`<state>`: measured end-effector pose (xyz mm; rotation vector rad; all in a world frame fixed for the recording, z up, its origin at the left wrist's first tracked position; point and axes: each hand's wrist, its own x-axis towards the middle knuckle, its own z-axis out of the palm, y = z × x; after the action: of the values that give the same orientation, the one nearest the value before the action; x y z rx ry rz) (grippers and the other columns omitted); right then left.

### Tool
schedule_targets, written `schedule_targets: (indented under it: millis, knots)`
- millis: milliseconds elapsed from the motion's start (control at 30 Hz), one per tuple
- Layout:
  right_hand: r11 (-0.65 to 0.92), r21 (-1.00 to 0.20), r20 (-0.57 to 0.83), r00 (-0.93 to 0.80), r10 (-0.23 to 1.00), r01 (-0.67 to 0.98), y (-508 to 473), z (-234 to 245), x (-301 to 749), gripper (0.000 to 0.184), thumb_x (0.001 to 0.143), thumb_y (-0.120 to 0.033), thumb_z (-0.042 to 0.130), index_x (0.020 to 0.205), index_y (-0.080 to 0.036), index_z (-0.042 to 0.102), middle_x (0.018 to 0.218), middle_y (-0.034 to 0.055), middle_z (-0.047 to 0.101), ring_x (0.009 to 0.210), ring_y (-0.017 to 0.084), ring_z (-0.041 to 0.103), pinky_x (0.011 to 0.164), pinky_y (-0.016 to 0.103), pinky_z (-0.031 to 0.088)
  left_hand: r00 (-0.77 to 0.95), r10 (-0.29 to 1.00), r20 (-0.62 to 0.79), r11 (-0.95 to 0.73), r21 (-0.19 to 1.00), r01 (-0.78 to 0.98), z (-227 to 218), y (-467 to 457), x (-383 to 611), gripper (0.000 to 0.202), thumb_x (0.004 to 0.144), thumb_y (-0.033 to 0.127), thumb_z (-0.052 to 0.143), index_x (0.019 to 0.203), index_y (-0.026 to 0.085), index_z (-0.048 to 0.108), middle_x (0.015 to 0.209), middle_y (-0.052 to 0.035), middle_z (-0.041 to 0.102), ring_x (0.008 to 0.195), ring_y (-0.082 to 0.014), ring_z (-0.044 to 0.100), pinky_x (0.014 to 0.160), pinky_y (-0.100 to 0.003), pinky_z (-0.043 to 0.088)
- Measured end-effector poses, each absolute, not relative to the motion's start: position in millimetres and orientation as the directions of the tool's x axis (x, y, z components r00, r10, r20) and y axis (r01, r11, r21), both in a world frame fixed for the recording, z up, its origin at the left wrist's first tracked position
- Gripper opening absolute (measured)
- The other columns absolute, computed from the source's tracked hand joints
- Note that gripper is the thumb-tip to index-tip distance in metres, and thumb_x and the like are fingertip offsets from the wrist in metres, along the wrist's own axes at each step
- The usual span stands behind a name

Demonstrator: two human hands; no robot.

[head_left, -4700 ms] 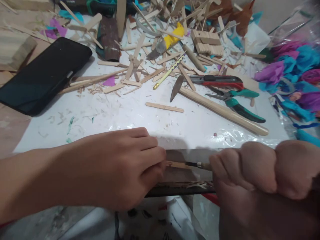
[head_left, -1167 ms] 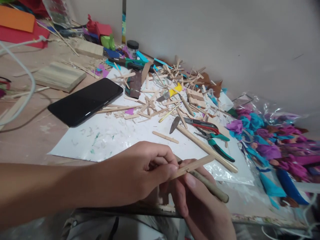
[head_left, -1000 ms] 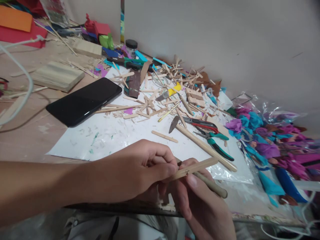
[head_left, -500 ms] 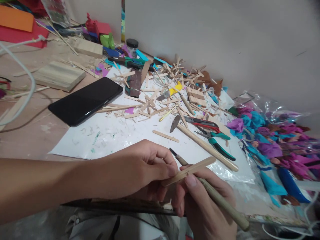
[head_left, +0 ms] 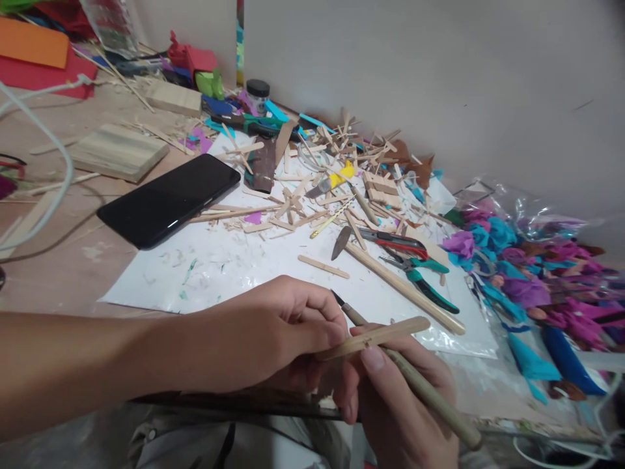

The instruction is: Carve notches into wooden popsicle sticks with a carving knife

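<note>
Wooden stick [head_left: 395, 331], raised near the front edge of the table [head_left: 63, 280], runs lengthwise rightward from the pinch of the left hand [head_left: 293, 329], its nicked middle by the thumb of the right hand [head_left: 405, 397], which grips a slim tool [head_left: 434, 402] crossing beneath.

Pale tan stick [head_left: 390, 333] with a dark mark [head_left: 368, 342], olive-brown tool handle [head_left: 432, 394], black phone [head_left: 170, 200], green-and-black pliers [head_left: 415, 266]

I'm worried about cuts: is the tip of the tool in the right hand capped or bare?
Bare: the tool lies in the right hand, and its dark, narrow tip shows with no cap on it.
</note>
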<state>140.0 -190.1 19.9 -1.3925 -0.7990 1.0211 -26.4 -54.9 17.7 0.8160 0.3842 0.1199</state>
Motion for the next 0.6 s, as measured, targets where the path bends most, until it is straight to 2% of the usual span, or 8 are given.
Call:
schedule_targets:
  millis: [167,333,433,533,600]
  knots:
    - [-0.099,-0.988,-0.141,0.411,0.901,-0.121,-191.3,21.1,138.2,0.018,0.101,-0.044,0.087,0.101,-0.027,0.092,0.053,0.0004,0.071,0.045,0.017,0.066,0.052,0.028,0.055,0.936,0.253,-0.245,0.659,0.752,0.018,14.6,-53.9,-25.8,0.042,0.103,0.058,0.081,0.099,0.019,0.068,0.08,-0.0016,0.063,0.073,-0.0147,0.05,0.074,-0.031,0.041]
    - [-0.153,-0.975,-0.214,0.485,0.848,-0.163,-188.0,26.3,130.9,0.024,0.091,-0.049,0.094,0.093,-0.025,0.09,0.052,-0.0005,0.069,0.046,0.016,0.063,0.053,0.027,0.052,0.94,0.24,-0.242,0.652,0.758,0.029,10.4,-53.4,-23.2,0.048,0.101,0.064,0.082,0.1,0.019,0.066,0.08,-0.001,0.064,0.071,-0.0137,0.05,0.067,-0.028,0.038]
    - [-0.162,-0.972,-0.228,0.517,0.825,-0.171,-187.8,26.8,128.3,0.025,0.085,-0.047,0.099,0.094,-0.025,0.089,0.057,-0.0003,0.072,0.046,0.017,0.064,0.053,0.028,0.052,0.944,0.233,-0.232,0.629,0.777,0.035,13.6,-52.2,-24.5,0.042,0.105,0.06,0.077,0.101,0.02,0.064,0.076,0.0012,0.062,0.066,-0.0125,0.046,0.061,-0.026,0.034]
    - [-0.131,-0.98,-0.189,0.507,0.841,-0.148,-189.5,25.1,134.7,0.024,0.096,-0.048,0.089,0.101,-0.024,0.089,0.062,0.002,0.075,0.051,0.017,0.065,0.055,0.029,0.053,0.912,0.309,-0.271,0.451,0.886,0.11,23.1,-47.9,-30.3,0.034,0.111,0.053,0.068,0.098,0.022,0.064,0.074,0.004,0.058,0.064,-0.012,0.043,0.059,-0.027,0.031]
    - [-0.086,-0.99,-0.132,0.556,0.82,-0.108,-191.1,24.3,145.9,0.023,0.102,-0.046,0.084,0.108,-0.025,0.089,0.062,0.0022,0.074,0.051,0.016,0.065,0.053,0.026,0.052,0.879,0.416,-0.234,0.174,0.969,0.175,28.4,-45.2,-34.9,0.033,0.114,0.048,0.062,0.094,0.022,0.066,0.077,0.0042,0.059,0.068,-0.0127,0.049,0.063,-0.028,0.035]
